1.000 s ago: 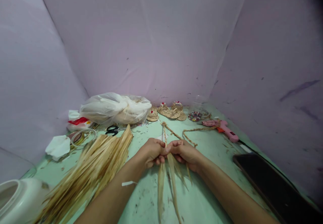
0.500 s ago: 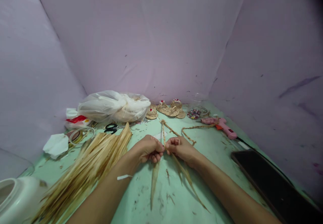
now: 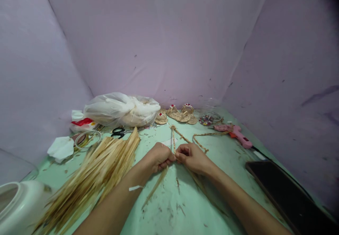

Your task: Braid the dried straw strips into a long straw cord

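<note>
A thin braid of dried plant fibre bends on the green table, and its near end runs straight down between my hands. My left hand is closed on that end and its loose strands, one of which trails toward me on the left. Almost touching it, my right hand pinches the braid from the other side, with strands hanging down under the wrist. The exact crossing of the strands is hidden by my fingers. Beside my left forearm lies a bundle of dried leaf strips.
Small woven slippers, a bag of beads and a plastic bag line the back. Black-handled scissors lie behind the bundle. A pink glue gun and a phone are right; a white jar stands left.
The hands have drawn the strands outward: the left strand swings further left and the right ones spread right beneath the forearm. My left fingers have curled tighter. The whole view has shifted slightly.
</note>
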Demonstrator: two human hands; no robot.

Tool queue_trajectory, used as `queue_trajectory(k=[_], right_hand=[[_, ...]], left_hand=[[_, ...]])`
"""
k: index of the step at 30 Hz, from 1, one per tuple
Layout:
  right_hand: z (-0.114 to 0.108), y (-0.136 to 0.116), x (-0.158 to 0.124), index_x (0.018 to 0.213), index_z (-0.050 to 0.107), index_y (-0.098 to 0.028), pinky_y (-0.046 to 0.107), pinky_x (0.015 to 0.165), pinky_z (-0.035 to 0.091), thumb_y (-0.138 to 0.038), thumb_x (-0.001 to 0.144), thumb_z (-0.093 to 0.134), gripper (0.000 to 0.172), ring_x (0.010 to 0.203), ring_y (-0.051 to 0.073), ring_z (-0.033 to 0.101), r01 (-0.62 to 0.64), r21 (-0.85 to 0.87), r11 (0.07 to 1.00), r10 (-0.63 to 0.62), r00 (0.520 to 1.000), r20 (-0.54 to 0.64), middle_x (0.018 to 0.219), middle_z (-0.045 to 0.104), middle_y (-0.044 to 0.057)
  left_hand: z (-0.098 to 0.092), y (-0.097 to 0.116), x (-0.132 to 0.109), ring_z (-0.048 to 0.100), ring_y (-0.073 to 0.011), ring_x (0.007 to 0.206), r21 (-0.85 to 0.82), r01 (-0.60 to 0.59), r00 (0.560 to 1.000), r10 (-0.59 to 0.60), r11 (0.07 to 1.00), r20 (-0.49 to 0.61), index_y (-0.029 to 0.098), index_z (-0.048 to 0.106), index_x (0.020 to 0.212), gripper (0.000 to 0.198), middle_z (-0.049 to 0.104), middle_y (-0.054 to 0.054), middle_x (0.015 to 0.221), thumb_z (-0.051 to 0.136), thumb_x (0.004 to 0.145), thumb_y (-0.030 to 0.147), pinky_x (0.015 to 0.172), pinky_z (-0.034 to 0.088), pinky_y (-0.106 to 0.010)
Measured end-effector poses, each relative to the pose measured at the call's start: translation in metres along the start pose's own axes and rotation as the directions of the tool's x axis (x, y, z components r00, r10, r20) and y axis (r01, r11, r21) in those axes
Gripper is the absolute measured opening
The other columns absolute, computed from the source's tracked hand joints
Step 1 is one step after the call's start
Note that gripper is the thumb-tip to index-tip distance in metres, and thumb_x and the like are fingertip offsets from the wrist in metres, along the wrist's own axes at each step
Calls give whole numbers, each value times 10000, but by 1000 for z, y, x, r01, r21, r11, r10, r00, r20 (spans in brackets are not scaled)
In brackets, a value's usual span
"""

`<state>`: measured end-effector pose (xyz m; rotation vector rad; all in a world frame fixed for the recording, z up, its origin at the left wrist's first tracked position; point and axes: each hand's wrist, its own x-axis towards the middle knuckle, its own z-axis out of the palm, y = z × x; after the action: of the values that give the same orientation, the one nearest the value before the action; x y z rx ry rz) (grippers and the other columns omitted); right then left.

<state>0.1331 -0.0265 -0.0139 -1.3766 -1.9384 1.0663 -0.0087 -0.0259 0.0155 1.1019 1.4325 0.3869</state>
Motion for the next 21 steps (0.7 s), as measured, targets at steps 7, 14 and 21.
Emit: queue_trajectory(k=[7,14,21], right_hand=[[-12,-34,-14,469,553,-152,250,454,194,-222,635,517,184,452,110,393,-152,-424,893,124,988,-93,441,485,25],[14,-63,-30,661,670,-146,276,480,189,-134,638,515,157,548,188,529,-145,-589,795,133,989,-64,672,647,145],[18,-65,-33,745,681,-133,278,484,215,-113,651,510,196,582,198,556,-71,-638,766,115,993,27,713,662,145]], left_hand=[[13,2,-4,222,-44,268,36,-44,991,48,998,-125,159,370,409,174,282,59,277,469,497,46,313,113,-200],[5,1,-5,197,-29,261,-97,26,1000,-28,995,-12,149,374,392,139,325,41,302,460,483,90,314,97,-196],[-5,0,-5,208,-33,273,-35,-97,993,99,995,59,127,496,475,53,318,60,302,465,460,86,308,93,-184]])
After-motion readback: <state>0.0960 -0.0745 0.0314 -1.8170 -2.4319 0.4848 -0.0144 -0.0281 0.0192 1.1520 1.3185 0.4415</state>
